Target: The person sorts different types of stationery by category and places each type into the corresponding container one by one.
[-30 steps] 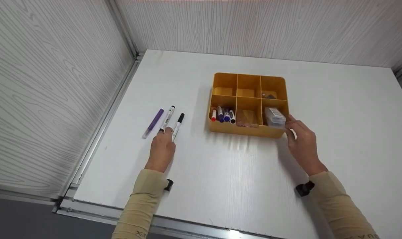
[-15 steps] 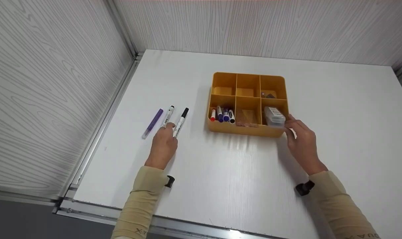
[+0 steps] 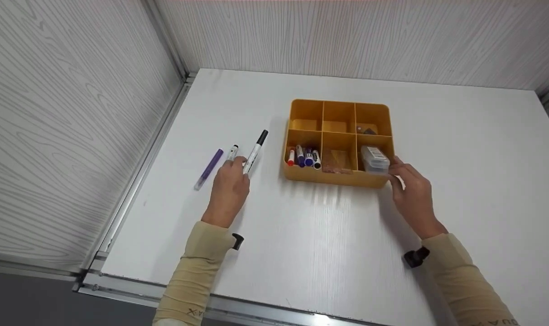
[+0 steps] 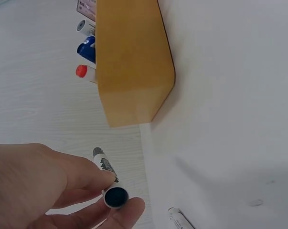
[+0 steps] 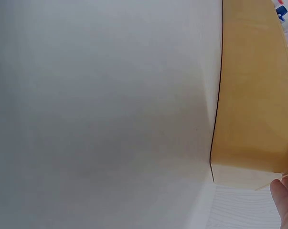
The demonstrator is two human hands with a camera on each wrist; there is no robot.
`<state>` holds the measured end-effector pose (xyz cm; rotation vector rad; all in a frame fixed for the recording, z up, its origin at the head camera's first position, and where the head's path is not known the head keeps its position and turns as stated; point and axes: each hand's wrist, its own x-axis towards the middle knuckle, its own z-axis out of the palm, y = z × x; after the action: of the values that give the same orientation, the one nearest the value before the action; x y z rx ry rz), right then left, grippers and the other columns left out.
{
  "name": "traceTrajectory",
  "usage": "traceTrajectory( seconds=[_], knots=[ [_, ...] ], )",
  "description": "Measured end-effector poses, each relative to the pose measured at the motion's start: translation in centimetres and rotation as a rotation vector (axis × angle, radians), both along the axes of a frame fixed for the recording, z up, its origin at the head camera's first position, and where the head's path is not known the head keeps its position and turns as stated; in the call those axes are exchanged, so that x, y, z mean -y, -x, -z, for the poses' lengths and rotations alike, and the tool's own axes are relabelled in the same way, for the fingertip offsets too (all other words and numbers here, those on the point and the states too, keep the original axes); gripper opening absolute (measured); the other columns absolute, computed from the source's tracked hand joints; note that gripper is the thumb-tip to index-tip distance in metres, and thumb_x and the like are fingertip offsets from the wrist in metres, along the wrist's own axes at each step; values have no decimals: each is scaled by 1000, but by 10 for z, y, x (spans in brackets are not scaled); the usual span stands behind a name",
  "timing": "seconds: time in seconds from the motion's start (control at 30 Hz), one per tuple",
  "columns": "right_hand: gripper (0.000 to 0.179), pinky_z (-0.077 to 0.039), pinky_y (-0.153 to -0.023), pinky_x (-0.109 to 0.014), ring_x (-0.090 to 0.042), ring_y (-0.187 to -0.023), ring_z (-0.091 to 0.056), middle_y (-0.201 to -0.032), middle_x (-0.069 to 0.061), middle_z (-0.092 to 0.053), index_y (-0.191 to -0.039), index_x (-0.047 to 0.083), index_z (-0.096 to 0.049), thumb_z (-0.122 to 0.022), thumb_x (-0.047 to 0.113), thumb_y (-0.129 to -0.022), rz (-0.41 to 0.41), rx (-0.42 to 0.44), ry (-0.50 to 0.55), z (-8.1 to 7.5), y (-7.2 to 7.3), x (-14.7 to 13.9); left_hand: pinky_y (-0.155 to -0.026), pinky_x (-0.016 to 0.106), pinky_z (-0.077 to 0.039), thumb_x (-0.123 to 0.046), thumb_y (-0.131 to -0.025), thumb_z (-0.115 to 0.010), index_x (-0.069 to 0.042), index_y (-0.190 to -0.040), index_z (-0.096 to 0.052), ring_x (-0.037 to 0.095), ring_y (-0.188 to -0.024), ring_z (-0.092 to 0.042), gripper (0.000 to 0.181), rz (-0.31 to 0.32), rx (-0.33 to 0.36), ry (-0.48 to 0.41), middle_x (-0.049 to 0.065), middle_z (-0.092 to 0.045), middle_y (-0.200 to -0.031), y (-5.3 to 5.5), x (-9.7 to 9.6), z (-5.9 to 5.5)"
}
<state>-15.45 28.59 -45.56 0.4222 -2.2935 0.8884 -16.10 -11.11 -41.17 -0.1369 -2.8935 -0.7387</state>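
A white marker with a black cap (image 3: 254, 154) is pinched between the thumb and fingers of my left hand (image 3: 229, 190); the left wrist view shows its dark round end (image 4: 116, 197) toward the camera. Beside that hand a second white marker (image 3: 232, 152) lies on the table, partly hidden by the fingers. Farther left is a purple marker (image 3: 209, 167). My right hand (image 3: 412, 194) grips the near right corner of the yellow divided box (image 3: 338, 177). In its near left compartment stand several markers (image 3: 309, 156), with red, blue and black ends.
A clear plastic case (image 3: 375, 159) sits in the box's near right compartment, and a flat clear pinkish item (image 3: 337, 167) in the near middle one. Small dark pieces (image 3: 368, 131) lie in the far right compartment. A wood-grain panel (image 3: 75, 113) borders the white table (image 3: 292, 253) on the left.
My left hand has lifted the black-capped marker off the table and carried it up and to the right, toward the box. The right hand and the box stay in place.
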Motion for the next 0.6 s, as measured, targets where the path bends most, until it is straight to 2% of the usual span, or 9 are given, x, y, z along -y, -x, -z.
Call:
traceTrajectory(
  seconds=[0.17, 0.33, 0.5, 0.6],
  knots=[
    [11, -37, -99, -3, -33, -118, -65, -99, -18, -70, -90, -5, -69, -69, -13, -83, 13, 9, 3, 2, 1, 0, -76, 35, -58, -3, -97, -58, 3, -126, -57, 28, -89, -64, 30, 38, -119, 127, 20, -65, -104, 0, -11, -12],
    [11, -37, -99, -2, -33, -119, -64, -99, -17, -70, -91, -4, -69, -69, -13, -84, 13, 17, 5, 1, 1, 0, -82, 34, -59, -6, -98, -58, 0, -126, -60, 28, -92, -63, 29, 85, -177, 162, 18, -65, -108, 0, -23, -24],
    [11, -39, -100, -5, -33, -119, -64, -100, -18, -70, -90, -5, -67, -67, -15, -84, 2, 15, -5, 1, 0, 0, -81, 33, -58, -3, -94, -62, 0, -121, -65, 28, -90, -63, 27, 149, -250, 202, 18, -68, -106, 1, -32, -32],
    [11, -41, -101, -8, -33, -120, -64, -100, -19, -69, -89, -6, -66, -66, -16, -84, -1, 17, -18, 1, 0, -1, -83, 31, -58, -3, -93, -63, 0, -117, -67, 28, -90, -62, 25, 175, -264, 219, 18, -69, -106, 2, -37, -36]
  ],
)
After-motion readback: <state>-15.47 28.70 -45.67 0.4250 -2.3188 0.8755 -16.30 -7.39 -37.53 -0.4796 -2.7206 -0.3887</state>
